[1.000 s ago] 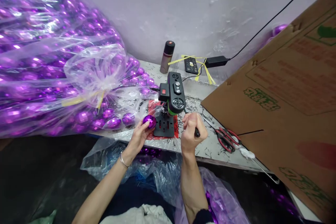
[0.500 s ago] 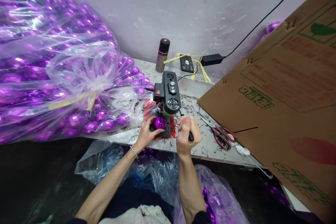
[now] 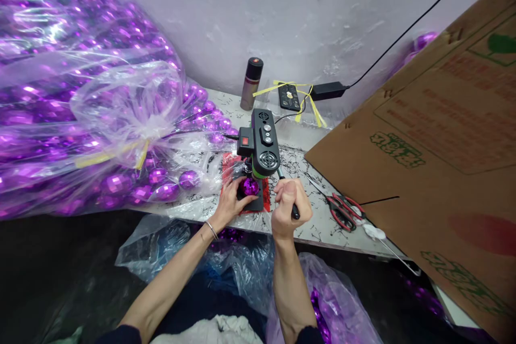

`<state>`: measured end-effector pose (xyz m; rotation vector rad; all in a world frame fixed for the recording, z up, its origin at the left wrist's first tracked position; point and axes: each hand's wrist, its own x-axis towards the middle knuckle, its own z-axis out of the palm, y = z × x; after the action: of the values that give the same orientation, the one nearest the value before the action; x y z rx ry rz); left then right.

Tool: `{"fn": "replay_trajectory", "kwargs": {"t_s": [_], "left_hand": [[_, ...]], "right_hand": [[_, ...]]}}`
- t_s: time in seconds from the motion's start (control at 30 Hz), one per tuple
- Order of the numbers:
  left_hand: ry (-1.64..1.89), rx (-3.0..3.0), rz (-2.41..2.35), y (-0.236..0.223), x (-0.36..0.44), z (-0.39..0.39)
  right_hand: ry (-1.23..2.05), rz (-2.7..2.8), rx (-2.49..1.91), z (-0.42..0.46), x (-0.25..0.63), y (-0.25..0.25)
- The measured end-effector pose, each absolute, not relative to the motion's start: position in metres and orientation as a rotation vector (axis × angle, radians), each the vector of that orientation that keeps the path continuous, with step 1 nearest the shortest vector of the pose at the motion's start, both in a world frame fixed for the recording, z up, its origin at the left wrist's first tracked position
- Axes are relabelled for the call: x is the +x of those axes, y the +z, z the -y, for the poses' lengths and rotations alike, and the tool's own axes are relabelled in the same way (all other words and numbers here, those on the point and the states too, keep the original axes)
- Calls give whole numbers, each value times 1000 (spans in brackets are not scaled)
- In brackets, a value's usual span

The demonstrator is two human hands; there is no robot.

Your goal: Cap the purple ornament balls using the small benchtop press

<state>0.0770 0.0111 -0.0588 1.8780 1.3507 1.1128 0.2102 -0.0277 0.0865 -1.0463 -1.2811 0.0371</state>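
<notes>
Between the thumb and fingers of my left hand (image 3: 231, 203) is a shiny purple faceted ball (image 3: 250, 186), held under the head of a small black bench press (image 3: 266, 142). The ball is just above or on the machine's black base plate (image 3: 255, 204); I cannot tell which. My right hand (image 3: 291, 205) is wrapped round the black-gripped lever (image 3: 295, 212) on the machine's right side. Under the base lies a red sheet (image 3: 266, 196). A red switch shows on the box at the machine's left.
Clear bags of purple balls (image 3: 116, 183) crowd the left. Red-handled scissors (image 3: 342, 209) lie by a large cardboard box (image 3: 427, 172) at right. Behind stand a spray can (image 3: 251, 84), a phone-like black item (image 3: 289, 97) and a power adapter (image 3: 328, 90). Black scraps litter the bench (image 3: 314, 234).
My left hand has shifted the purple ball slightly right and up, nearer the press head, and its fingers sit further round it. My right hand keeps hold of the lever, almost unmoved.
</notes>
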Motion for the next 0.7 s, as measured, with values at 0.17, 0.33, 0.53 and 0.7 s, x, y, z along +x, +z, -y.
{"fn": "replay_trajectory", "kwargs": {"t_s": [0.17,0.33,0.53,0.7], "left_hand": [[1183,1822,-1345,-62,81,-16],[1161,1770,-1311,-61,82,-16],[1160,1764,-1338,-63,83,-13],[1199,1793,-1319,-68,83,-15]], "right_hand": [[24,1297,-1036,28,211,88],[22,1302,-1018,31,211,75],[-73,1277,-967,28,207,29],[-55,1261,-906,24,208,11]]}}
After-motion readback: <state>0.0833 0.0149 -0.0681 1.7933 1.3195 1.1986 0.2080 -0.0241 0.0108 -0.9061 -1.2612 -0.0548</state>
